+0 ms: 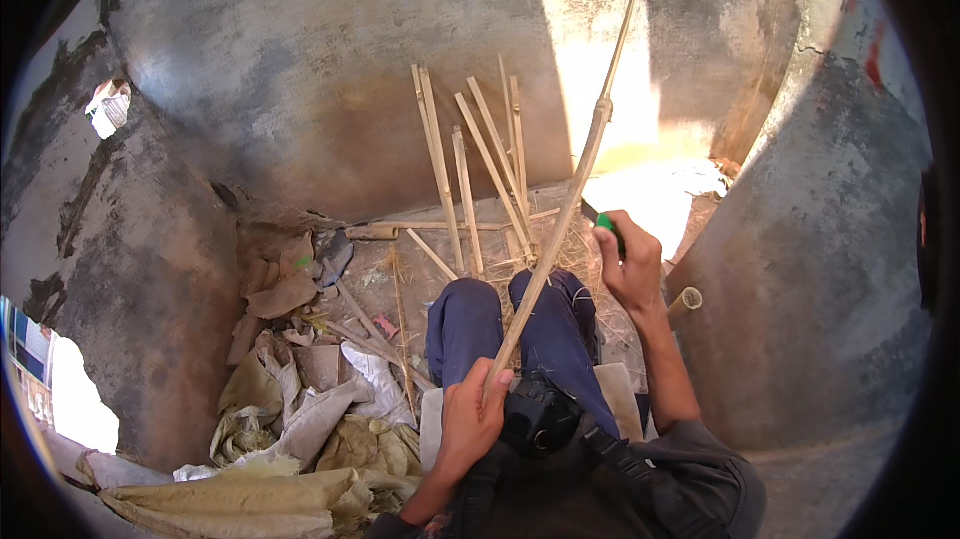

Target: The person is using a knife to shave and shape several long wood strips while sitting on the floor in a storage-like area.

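Observation:
My left hand [470, 421] is closed round the lower end of a long bamboo strip [557, 244], near my lap. The strip slants up and to the right across my knees, past a knobbly joint, to a pale tip high against the wall. In my right hand [636, 261], closed at the right of the strip, is a knife [606, 224] with a green handle. Its short dark blade points at the strip's right side; I cannot tell whether it touches.
Several split bamboo sticks [466, 201] lean against the far wall [350, 59]. Sacks [290, 499] and scraps [285, 294] are heaped on the left. A bamboo tube [686, 302] stands by the right wall [800, 269]. Fine shavings lie on the floor beyond my knees [465, 324].

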A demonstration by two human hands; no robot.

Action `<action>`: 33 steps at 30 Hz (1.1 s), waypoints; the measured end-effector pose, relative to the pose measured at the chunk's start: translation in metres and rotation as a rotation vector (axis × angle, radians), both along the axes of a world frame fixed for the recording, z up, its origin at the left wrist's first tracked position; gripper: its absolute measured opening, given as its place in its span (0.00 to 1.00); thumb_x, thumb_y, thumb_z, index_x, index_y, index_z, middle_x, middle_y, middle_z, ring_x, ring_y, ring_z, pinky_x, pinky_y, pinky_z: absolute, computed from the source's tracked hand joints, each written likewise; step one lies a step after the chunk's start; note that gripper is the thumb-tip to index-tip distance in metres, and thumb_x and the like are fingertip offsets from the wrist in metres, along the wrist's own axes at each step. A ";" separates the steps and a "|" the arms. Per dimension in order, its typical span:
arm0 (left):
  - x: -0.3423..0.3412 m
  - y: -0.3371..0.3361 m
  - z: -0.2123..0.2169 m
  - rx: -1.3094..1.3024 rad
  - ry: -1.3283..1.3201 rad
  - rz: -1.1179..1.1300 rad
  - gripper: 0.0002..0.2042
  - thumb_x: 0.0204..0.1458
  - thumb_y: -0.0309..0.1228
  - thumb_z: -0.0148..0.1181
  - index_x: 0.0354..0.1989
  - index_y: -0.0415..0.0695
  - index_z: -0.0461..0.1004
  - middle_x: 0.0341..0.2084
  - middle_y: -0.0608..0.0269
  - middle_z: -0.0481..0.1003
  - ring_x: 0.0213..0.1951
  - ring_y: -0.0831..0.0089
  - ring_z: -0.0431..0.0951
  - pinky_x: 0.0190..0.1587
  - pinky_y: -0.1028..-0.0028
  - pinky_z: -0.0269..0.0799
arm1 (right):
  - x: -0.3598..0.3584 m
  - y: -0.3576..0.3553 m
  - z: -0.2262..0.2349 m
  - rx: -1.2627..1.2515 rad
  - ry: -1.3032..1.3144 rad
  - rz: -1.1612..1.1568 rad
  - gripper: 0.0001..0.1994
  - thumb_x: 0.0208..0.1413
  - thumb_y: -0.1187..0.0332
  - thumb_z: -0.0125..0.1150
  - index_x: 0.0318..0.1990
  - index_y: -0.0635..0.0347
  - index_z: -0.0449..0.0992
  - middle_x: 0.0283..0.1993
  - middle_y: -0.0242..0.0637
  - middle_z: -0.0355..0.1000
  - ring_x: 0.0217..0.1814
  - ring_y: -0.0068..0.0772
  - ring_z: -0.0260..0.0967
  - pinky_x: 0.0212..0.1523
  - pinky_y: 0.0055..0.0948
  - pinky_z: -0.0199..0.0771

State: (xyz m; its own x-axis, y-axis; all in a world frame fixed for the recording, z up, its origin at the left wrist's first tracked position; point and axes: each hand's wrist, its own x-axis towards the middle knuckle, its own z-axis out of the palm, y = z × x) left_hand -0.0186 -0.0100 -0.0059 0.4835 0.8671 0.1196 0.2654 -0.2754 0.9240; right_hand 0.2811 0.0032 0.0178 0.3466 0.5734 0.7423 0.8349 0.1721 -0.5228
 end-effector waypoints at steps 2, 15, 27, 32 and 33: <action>-0.006 -0.006 -0.011 -0.043 0.002 -0.021 0.13 0.75 0.36 0.60 0.38 0.40 0.77 0.17 0.74 0.67 0.22 0.84 0.66 0.25 0.74 0.59 | 0.023 -0.001 0.007 0.002 0.009 -0.026 0.13 0.75 0.61 0.60 0.46 0.64 0.80 0.25 0.42 0.74 0.23 0.41 0.74 0.27 0.38 0.70; 0.014 0.004 0.012 0.026 -0.093 -0.001 0.09 0.71 0.32 0.65 0.46 0.37 0.79 0.22 0.58 0.75 0.23 0.76 0.75 0.28 0.70 0.69 | -0.059 -0.024 -0.019 -0.003 -0.261 0.433 0.15 0.65 0.55 0.72 0.41 0.59 0.82 0.27 0.35 0.73 0.24 0.42 0.75 0.26 0.37 0.72; 0.009 0.003 0.007 0.114 -0.076 0.029 0.11 0.72 0.34 0.64 0.40 0.39 0.79 0.15 0.69 0.63 0.21 0.84 0.62 0.23 0.72 0.55 | -0.030 -0.008 -0.012 0.053 -0.222 0.269 0.15 0.68 0.57 0.69 0.40 0.61 0.81 0.28 0.38 0.75 0.24 0.43 0.76 0.25 0.37 0.72; -0.003 -0.005 -0.003 0.050 -0.003 -0.006 0.11 0.71 0.33 0.65 0.38 0.39 0.78 0.15 0.68 0.63 0.21 0.83 0.62 0.24 0.71 0.56 | 0.029 0.014 -0.003 0.083 -0.057 0.046 0.12 0.74 0.63 0.62 0.42 0.65 0.79 0.24 0.40 0.67 0.21 0.31 0.63 0.26 0.34 0.61; -0.004 -0.005 -0.006 0.040 0.015 -0.010 0.11 0.71 0.33 0.65 0.38 0.39 0.78 0.15 0.67 0.63 0.21 0.83 0.62 0.24 0.71 0.56 | 0.042 0.018 -0.005 0.076 -0.026 0.002 0.12 0.75 0.64 0.61 0.42 0.65 0.78 0.24 0.40 0.65 0.22 0.28 0.61 0.26 0.34 0.60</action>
